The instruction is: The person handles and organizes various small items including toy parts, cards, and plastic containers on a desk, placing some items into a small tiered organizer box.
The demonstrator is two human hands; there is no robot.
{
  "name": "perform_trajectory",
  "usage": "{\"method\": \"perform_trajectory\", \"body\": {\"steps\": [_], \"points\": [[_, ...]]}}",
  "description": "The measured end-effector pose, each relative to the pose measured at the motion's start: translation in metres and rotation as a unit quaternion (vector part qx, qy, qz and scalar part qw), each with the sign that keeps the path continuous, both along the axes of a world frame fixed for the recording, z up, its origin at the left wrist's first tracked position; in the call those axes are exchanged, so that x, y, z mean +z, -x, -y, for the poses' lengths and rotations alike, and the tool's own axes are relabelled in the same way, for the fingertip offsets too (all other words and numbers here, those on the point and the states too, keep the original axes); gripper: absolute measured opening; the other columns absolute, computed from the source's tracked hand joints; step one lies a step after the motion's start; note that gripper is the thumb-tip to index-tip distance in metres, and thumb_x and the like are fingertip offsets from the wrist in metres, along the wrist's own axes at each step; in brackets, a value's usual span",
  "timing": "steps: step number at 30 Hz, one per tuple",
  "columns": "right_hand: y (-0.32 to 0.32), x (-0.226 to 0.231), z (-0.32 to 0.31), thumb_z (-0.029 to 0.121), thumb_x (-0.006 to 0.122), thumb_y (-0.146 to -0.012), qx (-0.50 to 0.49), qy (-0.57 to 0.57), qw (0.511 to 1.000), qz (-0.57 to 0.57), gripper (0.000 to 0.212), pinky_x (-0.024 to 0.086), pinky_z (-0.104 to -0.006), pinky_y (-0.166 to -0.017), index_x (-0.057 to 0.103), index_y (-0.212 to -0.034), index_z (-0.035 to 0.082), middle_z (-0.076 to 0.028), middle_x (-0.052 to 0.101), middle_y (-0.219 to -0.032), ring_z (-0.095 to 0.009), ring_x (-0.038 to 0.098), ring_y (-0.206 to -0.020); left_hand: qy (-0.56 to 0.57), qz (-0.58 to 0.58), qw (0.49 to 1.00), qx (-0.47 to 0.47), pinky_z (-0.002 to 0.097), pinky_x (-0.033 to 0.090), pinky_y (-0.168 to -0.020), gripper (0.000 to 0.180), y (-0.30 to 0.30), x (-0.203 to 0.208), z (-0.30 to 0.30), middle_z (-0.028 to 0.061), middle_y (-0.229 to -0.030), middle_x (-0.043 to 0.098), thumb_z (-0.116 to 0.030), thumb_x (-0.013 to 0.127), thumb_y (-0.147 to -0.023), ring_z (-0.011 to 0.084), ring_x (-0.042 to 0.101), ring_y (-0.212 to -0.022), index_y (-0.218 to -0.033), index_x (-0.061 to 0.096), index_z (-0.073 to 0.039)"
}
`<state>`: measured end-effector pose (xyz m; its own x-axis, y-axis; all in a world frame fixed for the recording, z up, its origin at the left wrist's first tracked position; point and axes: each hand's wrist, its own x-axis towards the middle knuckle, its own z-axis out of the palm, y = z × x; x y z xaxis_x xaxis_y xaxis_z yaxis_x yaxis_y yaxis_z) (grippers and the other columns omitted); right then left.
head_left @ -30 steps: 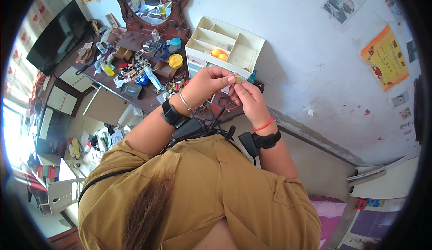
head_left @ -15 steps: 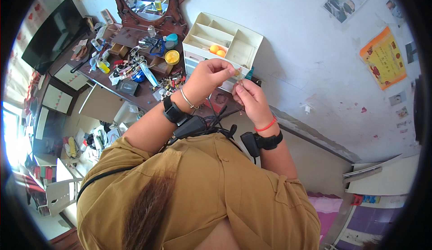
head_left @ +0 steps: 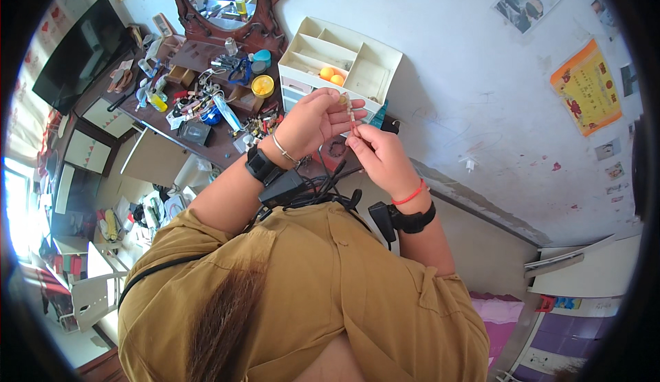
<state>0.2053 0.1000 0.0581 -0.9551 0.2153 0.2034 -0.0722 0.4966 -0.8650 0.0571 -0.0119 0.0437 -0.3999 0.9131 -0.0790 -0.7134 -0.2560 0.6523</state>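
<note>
A short, thin strand of small pale and reddish beads [head_left: 349,110] is stretched between my hands, over the front of a cream storage box [head_left: 395,62]. My left hand [head_left: 313,124] has its palm turned up, with the thumb pressing the strand's upper end against the fingers; the other fingers lie fairly straight beneath it. Thumb and forefinger of my right hand [head_left: 383,161] pinch the lower end. The exact fastening at either end is too small to make out. Two orange balls [head_left: 331,75] sit in a compartment of the box, beyond my left hand.
Left of the box, a dark dresser [head_left: 196,55] is crowded with small items, a yellow round tub [head_left: 262,86] and a blue-white face mask [head_left: 225,110]. A carved mirror [head_left: 218,1] stands behind. Black cables [head_left: 328,188] hang near my waist. The wall [head_left: 454,93] rises at right.
My left hand has turned and opened its fingers, so the palm and the bead strand now show. My right hand has shifted slightly left, still pinching.
</note>
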Motion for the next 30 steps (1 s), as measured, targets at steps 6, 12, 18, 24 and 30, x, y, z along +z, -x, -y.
{"method": "perform_trajectory", "body": {"steps": [6,12,18,24,30], "points": [[-0.008,-0.011,-0.017,0.014,0.054,-0.093,0.015,-0.052,0.996,0.072,0.017,0.042,-0.0283,-0.062,0.059,-0.093,-0.002,-0.008,0.057,-0.072,-0.014,0.049,-0.065,-0.074,0.161,0.984,-0.004,0.0412,0.044,-0.103,0.025,0.022,-0.027,-0.001,0.0144,-0.11,0.06,-0.011,0.036,-0.099,0.0255,0.058,-0.11,-0.11,0.051,0.006],[-0.025,-0.019,-0.044,0.013,0.053,-0.092,-0.008,-0.044,0.993,0.108,0.016,0.046,-0.0308,-0.068,0.059,-0.088,-0.002,-0.011,0.063,-0.078,-0.021,0.059,-0.071,-0.046,0.09,0.992,0.077,0.0434,0.048,-0.097,0.016,0.036,-0.04,0.01,0.012,-0.106,0.059,-0.007,0.041,-0.098,0.0256,0.06,-0.106,-0.111,0.048,-0.001],[-0.013,0.009,-0.046,0.015,0.052,-0.095,-0.051,-0.022,0.995,0.079,0.019,0.043,-0.0268,-0.063,0.059,-0.087,-0.001,-0.005,0.061,-0.074,-0.012,0.052,-0.068,0.065,0.0,0.996,0.069,0.0374,0.054,-0.088,0.022,0.03,-0.047,0.015,0.0122,-0.11,0.059,-0.008,0.045,-0.098,0.0237,0.061,-0.103,-0.118,0.045,-0.001],[0.029,0.021,-0.028,0.013,0.055,-0.092,-0.006,-0.051,0.998,-0.037,0.018,0.047,-0.0259,-0.067,0.063,-0.094,-0.004,-0.01,0.067,-0.08,-0.013,0.058,-0.071,0.097,0.011,0.992,-0.076,0.0369,0.054,-0.09,0.026,0.016,-0.051,0.017,0.0154,-0.118,0.058,-0.008,0.043,-0.099,0.0275,0.061,-0.108,-0.122,0.048,0.002],[0.064,-0.018,-0.038,0.016,0.063,-0.088,-0.054,-0.045,0.997,-0.003,0.02,0.048,-0.0271,-0.066,0.068,-0.095,-0.002,-0.012,0.068,-0.079,-0.014,0.06,-0.068,0.077,0.047,0.989,-0.115,0.0371,0.053,-0.091,0.028,0.018,-0.05,0.024,0.0179,-0.119,0.057,-0.007,0.04,-0.099,0.0284,0.06,-0.109,-0.123,0.048,0.006]]}}
